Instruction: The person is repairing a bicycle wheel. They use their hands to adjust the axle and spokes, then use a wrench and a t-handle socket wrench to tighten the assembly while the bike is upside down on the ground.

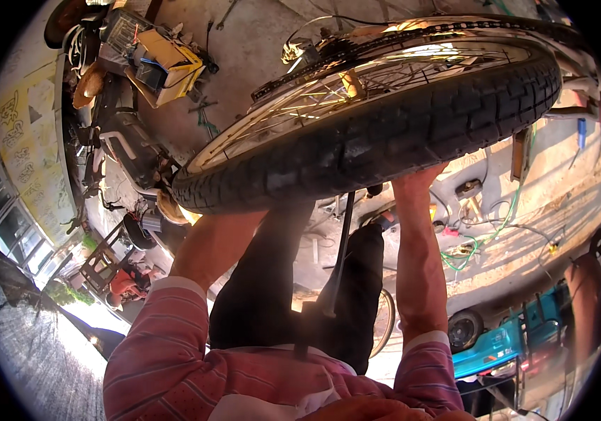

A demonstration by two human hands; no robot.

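Observation:
A spoked bicycle-type wheel with a thick, black, blocky-treaded tyre (385,137) spans the view in front of me, tilted. Behind its upper side runs a chain (427,31) over toothed sprockets. My right hand (418,181) reaches up to the tyre's lower edge; its wrist and back show, while the fingers are hidden beneath the tyre. My left forearm (220,242) passes under the tyre's left part, and that hand is hidden behind it. A thin dark rod (345,245) hangs below the tyre between my arms.
At upper left, a motorcycle (128,140) stands beside an open cardboard box (167,63) of odds and ends. Cables and a green hose (465,256) lie on the floor at right. A teal vehicle (504,340) is at lower right. Someone in red (130,282) is at lower left.

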